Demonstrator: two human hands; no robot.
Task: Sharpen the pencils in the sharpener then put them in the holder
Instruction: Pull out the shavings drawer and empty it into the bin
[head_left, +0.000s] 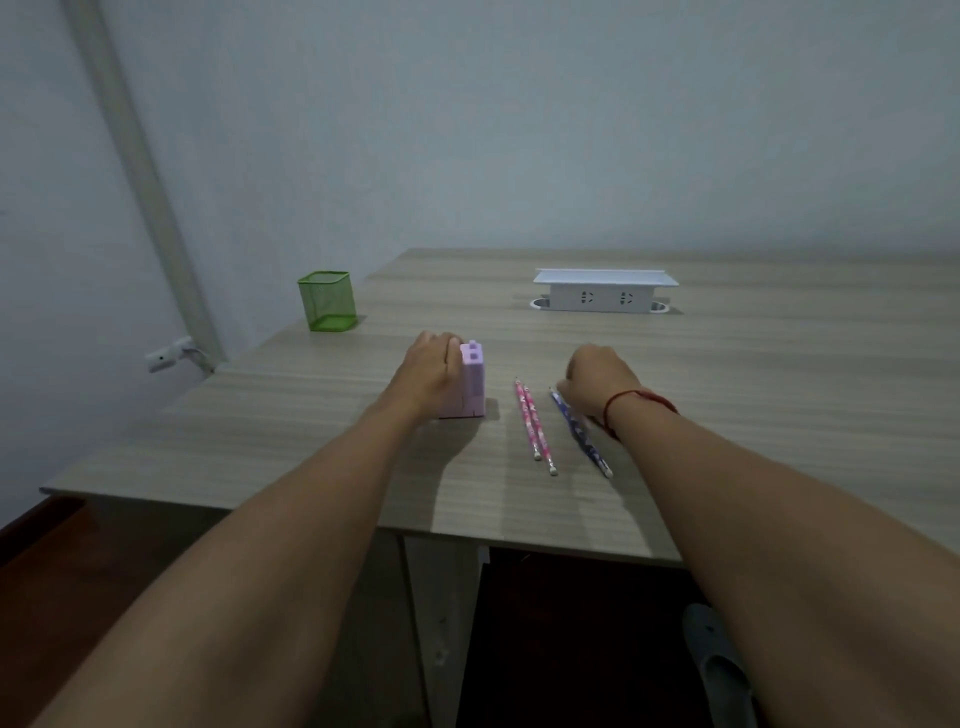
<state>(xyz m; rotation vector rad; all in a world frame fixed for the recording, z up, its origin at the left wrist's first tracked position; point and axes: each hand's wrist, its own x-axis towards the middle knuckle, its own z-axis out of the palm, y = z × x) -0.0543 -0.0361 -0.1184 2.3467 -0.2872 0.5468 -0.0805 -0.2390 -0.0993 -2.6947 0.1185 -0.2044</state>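
Left hand (428, 376) gripped the pink sharpener (470, 382), prob. light, stiff plastic; right hand (597, 382) curled onto the blue pencil (582, 434), grip unclear; thin, rolls easily, best pinched mid-shaft.

Surface: you face a pale wood-grain desk (727, 415) set against the wall.
Far left corner: a green mesh holder (328, 300), upright.
Far centre: a white socket box (602, 291), raised from the top.
Near centre: your pink sharpener (474, 382), upright.
Right of it: two pink pencils (535, 423), side by side, touching.
Further right: a blue pencil (584, 439), apart from the pink pair.
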